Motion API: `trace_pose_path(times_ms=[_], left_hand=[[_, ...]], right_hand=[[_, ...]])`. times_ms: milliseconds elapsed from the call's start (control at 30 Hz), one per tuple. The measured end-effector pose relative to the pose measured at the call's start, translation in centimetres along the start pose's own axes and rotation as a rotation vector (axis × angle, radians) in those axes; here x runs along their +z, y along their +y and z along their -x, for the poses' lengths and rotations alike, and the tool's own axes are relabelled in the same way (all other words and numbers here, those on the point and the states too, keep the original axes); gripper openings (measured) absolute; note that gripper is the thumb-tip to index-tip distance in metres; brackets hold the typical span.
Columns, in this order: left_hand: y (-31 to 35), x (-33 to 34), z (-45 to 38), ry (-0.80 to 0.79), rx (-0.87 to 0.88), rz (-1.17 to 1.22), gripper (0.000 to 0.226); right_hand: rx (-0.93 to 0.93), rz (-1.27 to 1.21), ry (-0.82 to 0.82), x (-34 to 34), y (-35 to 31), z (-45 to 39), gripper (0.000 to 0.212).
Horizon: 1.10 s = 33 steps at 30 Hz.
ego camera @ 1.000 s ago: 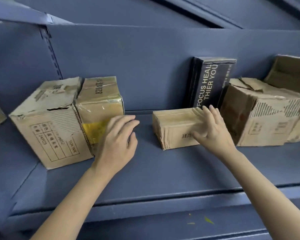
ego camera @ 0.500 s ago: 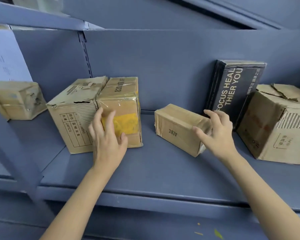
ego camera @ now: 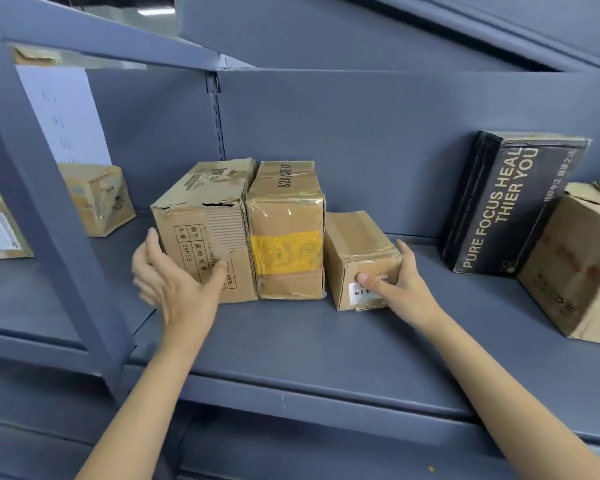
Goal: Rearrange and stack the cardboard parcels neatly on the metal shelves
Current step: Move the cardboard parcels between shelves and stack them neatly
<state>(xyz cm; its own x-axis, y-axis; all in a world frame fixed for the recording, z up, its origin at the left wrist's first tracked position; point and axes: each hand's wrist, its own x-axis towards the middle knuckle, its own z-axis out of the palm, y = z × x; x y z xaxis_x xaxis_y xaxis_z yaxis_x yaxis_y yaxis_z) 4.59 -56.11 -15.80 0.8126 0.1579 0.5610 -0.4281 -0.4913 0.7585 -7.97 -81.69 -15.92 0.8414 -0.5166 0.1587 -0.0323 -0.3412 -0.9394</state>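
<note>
Three cardboard parcels stand side by side on the blue metal shelf (ego camera: 326, 344). At the left is a torn box printed "24PCS" (ego camera: 205, 223). A taller box with yellow tape (ego camera: 286, 233) touches it. A small low box (ego camera: 357, 251) sits against the taped box's right side. My left hand (ego camera: 174, 285) is wrapped around the front left corner of the torn box, thumb on its front face. My right hand (ego camera: 399, 285) grips the small box at its front right corner, thumb on the white label.
A black box reading "PURE FOCUS HEALTHIER YOU" (ego camera: 510, 202) leans against the back wall at right, with a battered cardboard box (ego camera: 575, 265) in front of it. A steel upright (ego camera: 42, 202) crosses the left side; beyond it lie other parcels (ego camera: 97, 199).
My right hand has turned the small box and slid it left against the taped box. My left hand moved from the taped box's front to the torn box's left corner.
</note>
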Motion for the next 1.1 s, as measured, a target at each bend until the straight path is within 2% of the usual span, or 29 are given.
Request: trace_pose_path(times_ms=[67, 100, 200, 333, 600, 833, 1100], left_hand=[[-0.8, -0.4, -1.2, -0.133, -0.171, 0.126, 0.111], [-1.2, -0.5, -1.5, -0.203, -0.221, 0.208, 0.111], [-1.8, -0.2, -1.2, -0.353, -0.206, 0.286, 0.096], [-1.4, 0.4, -0.8, -0.393, -0.164, 0.292, 0.085], [-1.6, 0.0, -0.6, -0.434, -0.135, 0.297, 0.075], [-1.7, -0.1, -0.4, -0.466, -0.173, 0.276, 0.073], [0.2, -0.7, -0.3, -0.528, -0.078, 0.293, 0.071]], right_hand=[[-0.008, 0.004, 0.013, 0.7, 0.1, -0.5, 0.079], [-0.013, 0.011, 0.033, 1.0, 0.2, -0.7, 0.066], [-0.041, 0.045, 0.092, 1.5, 0.4, -0.8, 0.049], [-0.084, 0.069, 0.188, 1.2, 0.6, -1.0, 0.049], [-0.095, 0.06, 0.223, 0.6, 1.0, -0.7, 0.047], [-0.063, 0.075, 0.219, 1.0, 0.8, 0.1, 0.052], [-0.059, 0.032, 0.298, -0.6, 0.9, 1.8, 0.048]])
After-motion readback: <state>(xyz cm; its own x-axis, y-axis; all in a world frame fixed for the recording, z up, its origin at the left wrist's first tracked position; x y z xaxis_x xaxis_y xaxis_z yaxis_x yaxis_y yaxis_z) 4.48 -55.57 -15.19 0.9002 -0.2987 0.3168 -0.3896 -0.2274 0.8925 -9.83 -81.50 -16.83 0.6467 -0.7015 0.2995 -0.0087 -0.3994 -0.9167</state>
